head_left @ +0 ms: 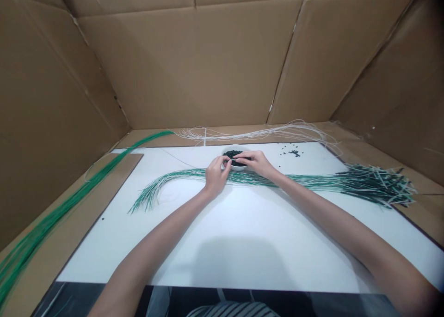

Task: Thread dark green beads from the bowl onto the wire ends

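Note:
A white bowl (238, 168) full of small dark beads (234, 153) stands at the far side of the white board. My left hand (215, 173) is at the bowl's left edge, thumb and fingertips pinched on a thin wire (183, 161) that trails off to the left. From the right, my right hand (255, 161) reaches over the bowl, its fingertips pinched close to the left ones; what lies between them is too small to make out. Below both hands runs a bundle of green and white wires (305, 182), its right end thick with dark beads (376, 185).
Loose beads (294, 153) lie at the board's (222, 224) back right, and a single bead (103, 219) at its left. Long green strands (86, 187) stretch along the left side. White strands (256, 135) lie behind the board. Cardboard walls (187, 67) enclose the back and sides.

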{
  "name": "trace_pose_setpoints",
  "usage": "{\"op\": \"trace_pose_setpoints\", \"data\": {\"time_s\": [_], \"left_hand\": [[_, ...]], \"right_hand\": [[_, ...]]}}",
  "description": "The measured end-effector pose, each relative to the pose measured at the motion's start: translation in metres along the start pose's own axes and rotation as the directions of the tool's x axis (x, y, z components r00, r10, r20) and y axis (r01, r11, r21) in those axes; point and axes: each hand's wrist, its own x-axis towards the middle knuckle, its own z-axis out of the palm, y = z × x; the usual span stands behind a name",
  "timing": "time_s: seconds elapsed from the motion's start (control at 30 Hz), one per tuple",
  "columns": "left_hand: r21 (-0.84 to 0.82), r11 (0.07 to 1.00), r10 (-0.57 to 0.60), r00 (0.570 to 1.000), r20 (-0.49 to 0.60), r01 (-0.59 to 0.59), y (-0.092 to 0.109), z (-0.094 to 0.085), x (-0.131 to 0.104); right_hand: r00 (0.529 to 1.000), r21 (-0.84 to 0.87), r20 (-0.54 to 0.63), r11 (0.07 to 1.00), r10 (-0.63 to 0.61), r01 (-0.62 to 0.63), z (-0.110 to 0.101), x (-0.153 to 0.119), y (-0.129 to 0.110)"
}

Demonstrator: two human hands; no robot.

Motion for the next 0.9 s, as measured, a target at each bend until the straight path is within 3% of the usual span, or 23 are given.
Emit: {"op": "trace_pose_setpoints", "data": {"time_s": [0.9], "left_hand": [[0.016, 0.999, 0.05, 0.999, 0.006, -0.05, -0.0001, 0.0007, -0.001]], "right_hand": [[0.999, 0.047, -0.021, 0.998, 0.036, -0.035, -0.0018, -0.0017, -0.0056]]}}
